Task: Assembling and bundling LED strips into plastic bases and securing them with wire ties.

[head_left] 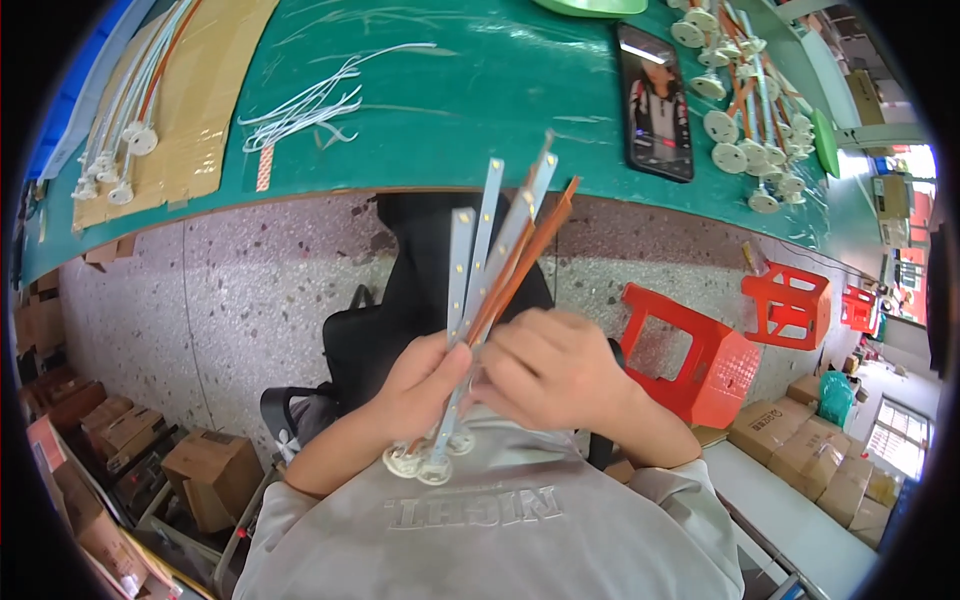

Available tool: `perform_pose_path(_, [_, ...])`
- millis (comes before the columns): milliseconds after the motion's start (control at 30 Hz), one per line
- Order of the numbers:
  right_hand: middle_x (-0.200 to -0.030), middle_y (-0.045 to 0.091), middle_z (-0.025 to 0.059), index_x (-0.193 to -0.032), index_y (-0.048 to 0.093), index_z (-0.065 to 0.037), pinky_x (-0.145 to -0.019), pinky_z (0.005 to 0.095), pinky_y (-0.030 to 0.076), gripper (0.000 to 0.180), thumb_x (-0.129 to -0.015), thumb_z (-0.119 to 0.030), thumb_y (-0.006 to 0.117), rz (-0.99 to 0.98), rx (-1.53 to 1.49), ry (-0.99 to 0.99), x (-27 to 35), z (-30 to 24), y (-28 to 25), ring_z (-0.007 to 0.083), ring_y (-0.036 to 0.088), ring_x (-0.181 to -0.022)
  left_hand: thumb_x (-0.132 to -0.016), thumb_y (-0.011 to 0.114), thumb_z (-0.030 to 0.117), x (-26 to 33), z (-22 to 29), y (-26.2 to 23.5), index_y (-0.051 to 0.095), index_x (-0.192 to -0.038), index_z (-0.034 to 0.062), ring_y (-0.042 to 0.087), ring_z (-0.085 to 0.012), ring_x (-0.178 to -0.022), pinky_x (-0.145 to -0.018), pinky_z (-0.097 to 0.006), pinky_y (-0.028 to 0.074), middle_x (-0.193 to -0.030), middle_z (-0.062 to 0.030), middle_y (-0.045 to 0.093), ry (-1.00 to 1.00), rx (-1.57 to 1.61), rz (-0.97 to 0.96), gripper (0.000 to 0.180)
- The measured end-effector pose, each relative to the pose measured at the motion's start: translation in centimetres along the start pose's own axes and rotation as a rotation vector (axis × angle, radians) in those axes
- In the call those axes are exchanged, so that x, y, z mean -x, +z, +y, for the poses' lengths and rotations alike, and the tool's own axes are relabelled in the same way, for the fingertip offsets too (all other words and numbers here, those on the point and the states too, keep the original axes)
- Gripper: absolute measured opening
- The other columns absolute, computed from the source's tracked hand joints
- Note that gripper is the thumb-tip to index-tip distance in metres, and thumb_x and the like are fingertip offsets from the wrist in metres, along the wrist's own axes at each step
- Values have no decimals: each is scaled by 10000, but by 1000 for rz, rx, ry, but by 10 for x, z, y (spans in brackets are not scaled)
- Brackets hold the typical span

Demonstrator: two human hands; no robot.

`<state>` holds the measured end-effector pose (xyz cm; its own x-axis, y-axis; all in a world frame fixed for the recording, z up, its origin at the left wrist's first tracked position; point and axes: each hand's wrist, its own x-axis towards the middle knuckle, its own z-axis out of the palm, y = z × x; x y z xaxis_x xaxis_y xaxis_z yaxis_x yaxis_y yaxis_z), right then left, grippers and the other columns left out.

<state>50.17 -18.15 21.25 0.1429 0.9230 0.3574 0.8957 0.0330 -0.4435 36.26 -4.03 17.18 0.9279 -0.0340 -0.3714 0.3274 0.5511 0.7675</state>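
Note:
A bundle of narrow LED light strips (457, 270), white-grey with small yellow chips and some orange-brown backs, stands upright in front of my chest. My left hand (425, 375) is closed around its middle, thumb across the front. Below that hand hang the strips' round white plastic end pieces (433, 465). Against the bundle's right side, my right hand (555, 368) has its fingers curled in and slightly blurred. What its fingertips pinch is hidden. On the green table (480, 95) beyond lies a loose pile of thin white ties (300, 115).
More strips with round white ends (140, 140) lie on cardboard at the far left, and others (750, 130) at the far right. A phone (655, 105) rests on the table. Red stools (690, 350) stand to the right; cardboard boxes (215, 475) sit at left.

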Motion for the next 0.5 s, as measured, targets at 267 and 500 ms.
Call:
perform_pose_path(267, [-752, 561, 56, -796, 575, -26, -499, 301, 504, 150, -685, -84, 658, -22, -9, 0, 4, -9, 5, 180, 609, -656, -1036, 414, 285, -2, 9, -2, 590, -990, -12, 556, -98, -550, -516, -252, 431, -641, -30, 572, 171, -318, -21, 349])
perform_pose_path(500, [-734, 575, 99, -895, 614, -4, -557, 328, 520, 76, -820, -4, 629, 153, -267, 260, 10, -25, 34, 228, 620, -628, -998, 483, 250, -1, 11, 6, 571, -877, -21, 595, -131, -503, -472, -269, 439, -577, -55, 571, 355, -549, 206, 309])
